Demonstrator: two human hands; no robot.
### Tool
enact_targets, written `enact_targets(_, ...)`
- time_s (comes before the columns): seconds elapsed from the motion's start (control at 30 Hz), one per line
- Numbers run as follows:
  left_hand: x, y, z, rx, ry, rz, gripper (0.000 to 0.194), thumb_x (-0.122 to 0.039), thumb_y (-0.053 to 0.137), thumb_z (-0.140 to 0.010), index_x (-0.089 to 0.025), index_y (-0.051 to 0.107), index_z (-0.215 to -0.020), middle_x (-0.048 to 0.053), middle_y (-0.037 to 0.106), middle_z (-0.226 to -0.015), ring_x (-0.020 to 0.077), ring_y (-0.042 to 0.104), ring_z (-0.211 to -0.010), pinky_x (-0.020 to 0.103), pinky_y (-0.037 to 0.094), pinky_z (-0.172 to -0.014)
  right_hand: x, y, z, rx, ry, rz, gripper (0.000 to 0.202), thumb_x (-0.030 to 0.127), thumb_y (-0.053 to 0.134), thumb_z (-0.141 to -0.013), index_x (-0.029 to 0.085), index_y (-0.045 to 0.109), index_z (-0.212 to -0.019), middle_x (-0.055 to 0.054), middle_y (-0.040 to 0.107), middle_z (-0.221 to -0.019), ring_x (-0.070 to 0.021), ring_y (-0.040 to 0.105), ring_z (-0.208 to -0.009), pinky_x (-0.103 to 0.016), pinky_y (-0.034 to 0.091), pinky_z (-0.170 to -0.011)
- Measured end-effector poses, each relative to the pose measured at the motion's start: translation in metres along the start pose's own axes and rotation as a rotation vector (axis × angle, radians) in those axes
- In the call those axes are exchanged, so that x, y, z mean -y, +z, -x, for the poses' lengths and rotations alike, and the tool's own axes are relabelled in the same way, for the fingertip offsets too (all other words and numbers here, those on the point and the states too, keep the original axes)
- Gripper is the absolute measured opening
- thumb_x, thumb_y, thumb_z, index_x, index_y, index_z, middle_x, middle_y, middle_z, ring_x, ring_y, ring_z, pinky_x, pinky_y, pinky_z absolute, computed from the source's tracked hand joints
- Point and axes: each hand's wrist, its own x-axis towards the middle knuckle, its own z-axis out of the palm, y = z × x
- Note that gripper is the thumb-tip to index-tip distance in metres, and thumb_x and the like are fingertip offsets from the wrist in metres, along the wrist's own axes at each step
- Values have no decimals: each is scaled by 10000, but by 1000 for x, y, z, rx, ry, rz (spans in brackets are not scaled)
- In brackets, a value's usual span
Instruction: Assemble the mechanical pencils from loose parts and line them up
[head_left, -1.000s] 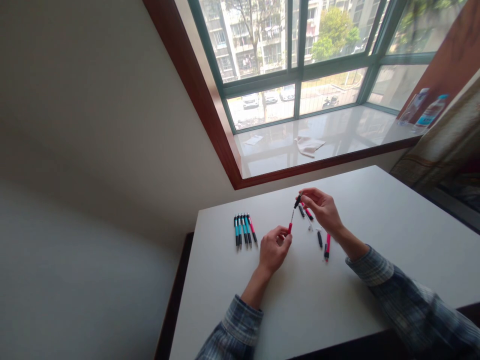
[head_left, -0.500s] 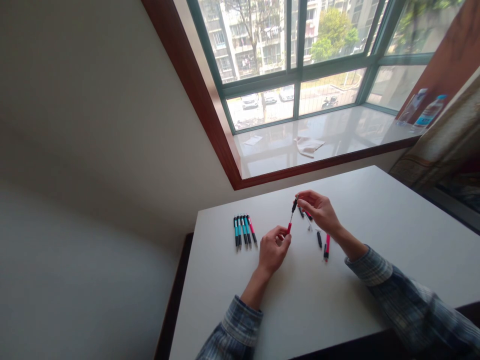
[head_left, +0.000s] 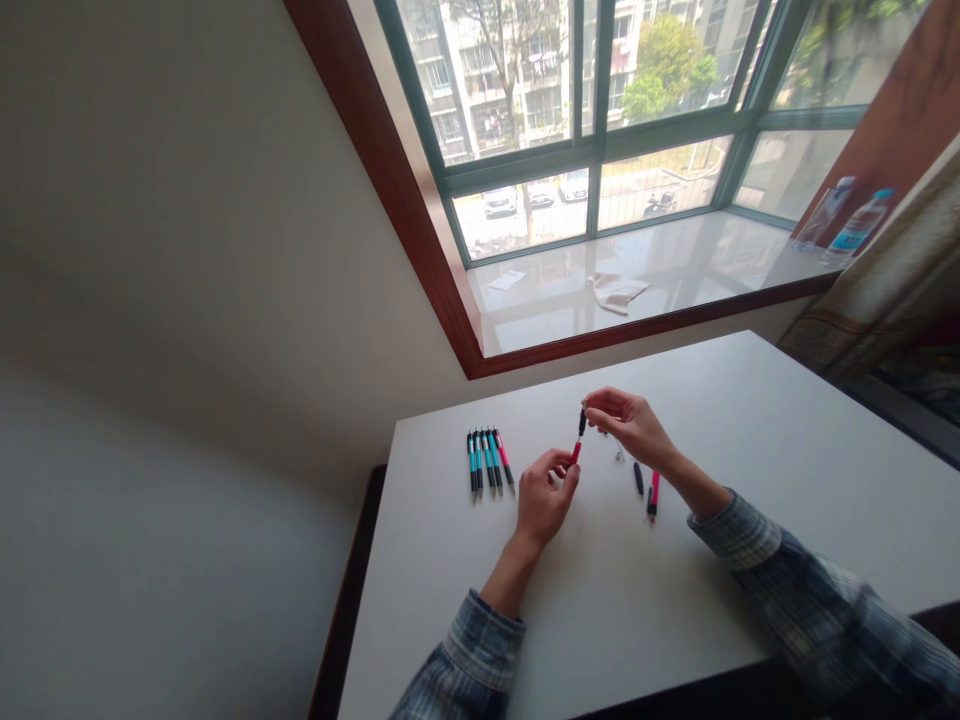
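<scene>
Above the white worktop (head_left: pixel 600 600), the left hand (head_left: pixel 544 497) and the right hand (head_left: pixel 628 420) are holding two pen parts end to end. The left hand's grip is pinching a pink barrel (head_left: pixel 576 453) between thumb and fingers, its top end pointing up and away. The right hand's grip is closing lightly on a black sleeve (head_left: pixel 582 420), fingertips at its upper end.

What is changing is the gap between these parts. A second ago a long stretch of thin rod was showing there; now the sleeve is sitting just above the barrel, with only a sliver of rod glinting between them. The right hand is coming down and a little to the left, while the left is staying almost where it was. That is suggesting the rod is now mostly enclosed, though whether the parts are already touching, I cannot tell.

To the left, four teal pens (head_left: pixel 488 460) and one pink pen (head_left: pixel 504 460) are lying side by side. Near the right hand, a loose black piece (head_left: pixel 638 478), a pink-and-black pen part (head_left: pixel 653 495) and some small pale bits (head_left: pixel 619 454) are resting; the right hand is now covering most of what was visible behind it.
</scene>
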Motion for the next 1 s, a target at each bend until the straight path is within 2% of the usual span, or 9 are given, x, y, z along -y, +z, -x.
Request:
enact_targets(0.23, -1, 0, -1, -6, 0, 25, 238, -408, 624, -944, -198, 731, -982, 15, 678, -815, 140, 601, -714, 227, 465, -639, -2, 3, 1, 79, 5, 59, 385, 501, 751, -876, 202, 741, -1119, -73, 773, -943, -207, 721, -844, -317, 594, -713)
enact_targets(0.4, -2, -1, -2, -17, -24, 59, 264, -435, 618, -942, -197, 729, -970, 20, 693, -831, 142, 604, -714, 233, 468, -636, -1, 1, 0, 106, -9, 100, 352, 516, 738, -883, 220, 780, -1070, -93, 784, -1059, -236, 735, -937, -349, 606, -792)
enact_targets(0.5, -2, -1, -2, -16, -39, 64, 270, -444, 622, -938, -198, 728, -971, 18, 699, -833, 141, 604, -706, 232, 466, -628, 0, 1, 0, 111, -15, 117, 355, 538, 745, -870, 215, 774, -1015, -84, 779, -1010, -235, 729, -912, -351, 602, -788)
enact_targets(0.7, -1, 0, -2, -16, -34, 74, 244, -418, 626, -935, -199, 728, -968, 13, 701, -833, 135, 597, -696, 230, 457, -618, 1, 1, 1, 97, -32, 149, 342, 533, 784, -835, 208, 693, -886, -32, 719, -837, -194, 673, -781, -295, 555, -668)
enact_targets(0.9, -2, 0, -2, -23, -47, 65, 269, -442, 622, -933, -197, 728, -970, 19, 696, -827, 142, 604, -707, 233, 457, -619, 1, 1, 1, 156, -23, 161, 326, 509, 700, -913, 220, 751, -1054, -57, 759, -955, -212, 703, -874, -313, 564, -740)
enact_targets(1.0, -2, 0, -2, -14, -59, 58, 292, -464, 619, -931, -196, 728, -974, 20, 692, -823, 144, 601, -707, 234, 456, -622, 0, 1, 1, 173, -23, 172, 348, 534, 693, -909, 210, 763, -1016, -64, 760, -948, -216, 696, -860, -321, 563, -732)
